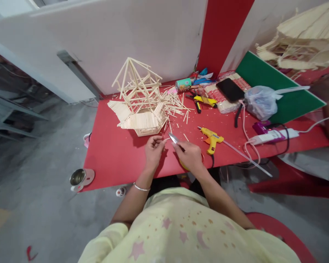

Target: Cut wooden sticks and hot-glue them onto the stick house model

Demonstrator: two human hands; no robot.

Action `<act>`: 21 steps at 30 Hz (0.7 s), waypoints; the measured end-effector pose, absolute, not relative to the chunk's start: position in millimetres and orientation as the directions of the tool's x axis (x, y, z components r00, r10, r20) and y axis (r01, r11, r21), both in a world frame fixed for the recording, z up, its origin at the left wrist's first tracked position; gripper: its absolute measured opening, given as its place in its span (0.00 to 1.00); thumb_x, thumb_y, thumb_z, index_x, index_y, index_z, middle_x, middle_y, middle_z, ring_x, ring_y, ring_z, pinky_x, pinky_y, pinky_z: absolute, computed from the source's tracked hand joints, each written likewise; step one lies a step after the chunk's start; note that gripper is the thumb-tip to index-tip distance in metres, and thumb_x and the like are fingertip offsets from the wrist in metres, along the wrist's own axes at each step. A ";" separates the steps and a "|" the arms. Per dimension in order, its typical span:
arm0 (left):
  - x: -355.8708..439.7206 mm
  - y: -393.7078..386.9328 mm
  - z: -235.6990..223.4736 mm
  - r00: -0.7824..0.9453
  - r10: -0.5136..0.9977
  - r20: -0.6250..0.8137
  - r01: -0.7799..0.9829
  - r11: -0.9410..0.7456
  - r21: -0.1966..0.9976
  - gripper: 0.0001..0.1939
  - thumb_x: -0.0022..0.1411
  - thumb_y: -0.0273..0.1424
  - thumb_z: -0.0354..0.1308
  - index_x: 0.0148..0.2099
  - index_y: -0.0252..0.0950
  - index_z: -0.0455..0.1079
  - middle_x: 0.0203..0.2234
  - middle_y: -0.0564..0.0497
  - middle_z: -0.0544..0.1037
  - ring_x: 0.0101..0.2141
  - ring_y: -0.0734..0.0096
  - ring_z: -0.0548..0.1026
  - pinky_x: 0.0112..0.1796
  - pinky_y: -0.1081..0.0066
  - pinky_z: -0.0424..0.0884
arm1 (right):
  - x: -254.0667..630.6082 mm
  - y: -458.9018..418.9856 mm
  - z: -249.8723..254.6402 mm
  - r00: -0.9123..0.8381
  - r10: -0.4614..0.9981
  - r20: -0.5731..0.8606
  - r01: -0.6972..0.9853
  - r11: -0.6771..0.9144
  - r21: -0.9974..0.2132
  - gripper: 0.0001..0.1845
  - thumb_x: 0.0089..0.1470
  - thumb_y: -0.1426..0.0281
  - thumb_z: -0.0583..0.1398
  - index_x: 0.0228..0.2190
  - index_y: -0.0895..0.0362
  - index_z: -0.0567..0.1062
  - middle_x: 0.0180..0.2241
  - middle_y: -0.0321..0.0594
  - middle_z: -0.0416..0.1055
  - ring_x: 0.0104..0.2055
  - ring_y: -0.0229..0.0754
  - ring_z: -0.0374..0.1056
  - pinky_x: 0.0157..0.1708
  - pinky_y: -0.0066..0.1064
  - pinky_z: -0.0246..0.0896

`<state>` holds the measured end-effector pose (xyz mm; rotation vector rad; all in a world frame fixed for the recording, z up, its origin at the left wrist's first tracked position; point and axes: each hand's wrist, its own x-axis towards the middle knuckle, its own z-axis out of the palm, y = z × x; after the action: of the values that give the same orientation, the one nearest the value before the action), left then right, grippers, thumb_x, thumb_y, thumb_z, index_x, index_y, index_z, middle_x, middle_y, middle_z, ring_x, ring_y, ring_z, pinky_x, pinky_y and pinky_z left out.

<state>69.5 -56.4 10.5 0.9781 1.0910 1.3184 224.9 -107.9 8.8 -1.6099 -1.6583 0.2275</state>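
1. Two bare hands are working in the head view over the near part of a red worktop (pixel 106 160); the left hand (pixel 153 149) is holding a thin stick (pixel 167 138) between narrowed fingers.
2. The right hand (pixel 190 155) is keeping its fingers closed around a silver-bladed tool (pixel 173 137), its tip pointing toward the stick's right end.
3. A stick model (pixel 144 120) is standing beyond the left hand, with loose sticks (pixel 177 106) lying along its right side.
4. A yellow glue gun (pixel 213 138) is lying right of the hands; a black phone (pixel 230 90) is resting farther off.
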 end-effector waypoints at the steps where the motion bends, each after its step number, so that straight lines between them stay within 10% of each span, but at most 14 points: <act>1: 71.1 -59.4 10.2 -0.020 0.997 -0.076 -0.247 0.069 0.967 0.16 0.53 0.39 0.73 0.38 0.36 0.74 0.23 0.55 0.74 0.20 0.80 0.67 0.23 0.79 0.65 | 224.6 -113.0 6.3 0.121 0.901 0.417 0.768 0.182 -0.614 0.21 0.68 0.58 0.57 0.28 0.55 0.79 0.27 0.40 0.75 0.30 0.39 0.69 0.34 0.31 0.57; 8: 79.5 -73.6 -2.7 -0.049 0.998 -0.047 -0.251 0.033 0.968 0.26 0.55 0.40 0.71 0.22 0.37 0.58 0.14 0.59 0.64 0.17 0.82 0.60 0.21 0.79 0.59 | 233.0 -136.8 -5.2 0.149 0.858 0.492 0.725 0.243 -0.644 0.11 0.66 0.64 0.59 0.38 0.54 0.80 0.32 0.38 0.77 0.34 0.38 0.72 0.38 0.29 0.62; 15: 78.2 -67.2 -0.9 -0.085 0.994 -0.069 -0.274 0.044 0.961 0.16 0.53 0.40 0.72 0.33 0.37 0.70 0.19 0.59 0.70 0.17 0.82 0.63 0.19 0.78 0.57 | 241.8 -145.9 -10.5 0.148 0.849 0.507 0.718 0.260 -0.646 0.10 0.65 0.64 0.60 0.37 0.54 0.80 0.33 0.38 0.78 0.34 0.39 0.73 0.39 0.30 0.64; 21: 64.4 -61.4 -3.7 -0.159 0.985 -0.073 -0.260 0.029 0.965 0.21 0.58 0.40 0.68 0.23 0.36 0.63 0.18 0.56 0.67 0.19 0.81 0.62 0.21 0.77 0.60 | 235.8 -145.4 -13.8 0.084 0.888 0.453 0.693 0.274 -0.667 0.12 0.66 0.64 0.58 0.37 0.54 0.80 0.32 0.39 0.78 0.34 0.40 0.73 0.39 0.31 0.65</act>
<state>64.4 -61.4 -3.7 0.8939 1.1552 1.4029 235.8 -145.4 -13.8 -1.4717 -1.6593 0.2770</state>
